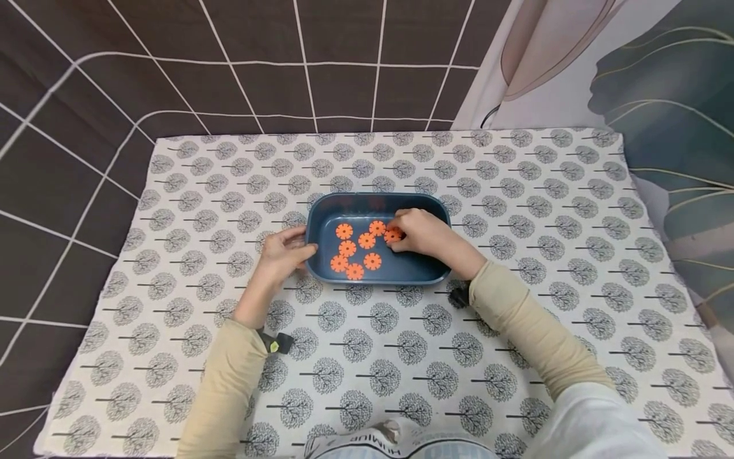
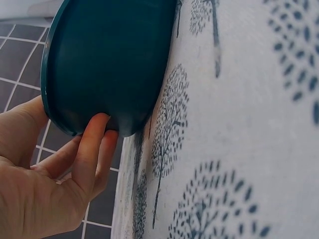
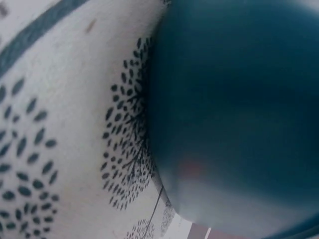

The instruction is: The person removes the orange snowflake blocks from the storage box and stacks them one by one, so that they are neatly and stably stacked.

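A dark blue plastic tub (image 1: 424, 268) with rounded corners sits on the table and holds several orange notched discs (image 1: 372, 261), flat and flower-like. My left hand (image 1: 281, 256) grips the tub's left end, thumb over the rim and fingers against the outer wall. The left wrist view shows those fingers beneath the rim of the tub (image 2: 109, 64). Inside the tub, my right hand (image 1: 423, 233) pinches one orange notched disc (image 1: 393, 235) between thumb and fingers, partly covering it. Only the outer wall of the tub (image 3: 234, 109) fills the right wrist view; the right hand is out of sight there.
A white cloth (image 1: 367, 344) printed with grey trees covers the table. Behind it and along the left hangs a dark curtain (image 1: 258, 89) with white grid lines. A patterned curtain (image 1: 671, 121) borders the right side. Dark wrist straps (image 1: 278, 343) stick out beside the sleeves.
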A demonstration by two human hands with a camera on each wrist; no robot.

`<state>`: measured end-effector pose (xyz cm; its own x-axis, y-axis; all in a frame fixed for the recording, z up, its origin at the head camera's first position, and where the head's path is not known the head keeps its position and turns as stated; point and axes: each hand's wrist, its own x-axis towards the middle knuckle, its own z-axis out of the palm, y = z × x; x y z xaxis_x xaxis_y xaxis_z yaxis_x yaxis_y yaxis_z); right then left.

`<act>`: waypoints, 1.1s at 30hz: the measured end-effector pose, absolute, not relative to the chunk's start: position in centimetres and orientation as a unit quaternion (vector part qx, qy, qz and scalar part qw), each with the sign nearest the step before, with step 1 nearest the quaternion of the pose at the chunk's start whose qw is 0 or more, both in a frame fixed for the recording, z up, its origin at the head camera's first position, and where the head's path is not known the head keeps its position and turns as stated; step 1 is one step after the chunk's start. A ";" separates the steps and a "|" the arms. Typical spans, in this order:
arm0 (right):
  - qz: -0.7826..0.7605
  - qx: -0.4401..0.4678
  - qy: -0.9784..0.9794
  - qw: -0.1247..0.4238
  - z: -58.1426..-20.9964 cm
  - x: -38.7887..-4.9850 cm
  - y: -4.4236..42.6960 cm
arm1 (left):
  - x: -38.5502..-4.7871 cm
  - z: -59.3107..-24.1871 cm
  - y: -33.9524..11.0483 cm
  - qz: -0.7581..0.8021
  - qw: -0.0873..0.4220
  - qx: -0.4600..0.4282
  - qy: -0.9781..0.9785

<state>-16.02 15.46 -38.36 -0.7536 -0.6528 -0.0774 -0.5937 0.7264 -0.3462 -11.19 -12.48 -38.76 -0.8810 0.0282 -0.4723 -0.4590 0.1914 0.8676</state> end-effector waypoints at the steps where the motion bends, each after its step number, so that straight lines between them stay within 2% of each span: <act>1: -0.156 -0.338 0.923 0.095 -38.3 -16.0 15.6 | -11.2 -38.7 -12.5 0.618 0.196 -0.144 0.748; 10: -0.196 -0.348 0.916 0.025 -37.7 -15.5 16.8 | -11.4 -38.4 -12.2 0.613 0.190 -0.134 0.756; 19: -0.247 -0.327 0.912 0.008 -35.9 -14.1 18.8 | -11.3 -38.5 -12.3 0.598 0.193 -0.141 0.765; 24: -0.259 -0.324 0.909 -0.027 -35.1 -13.6 20.2 | -11.2 -38.6 -12.4 0.606 0.196 -0.145 0.758; 33: -0.291 -0.312 0.900 -0.091 -35.8 -12.5 23.1 | -11.3 -38.7 -12.4 0.614 0.198 -0.142 0.751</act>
<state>-12.47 23.14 -35.78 -0.7893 -0.5079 0.3451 -0.6138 0.6370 -0.4663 -11.26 -12.44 -38.68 -0.8815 0.0291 -0.4714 -0.4561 0.2064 0.8657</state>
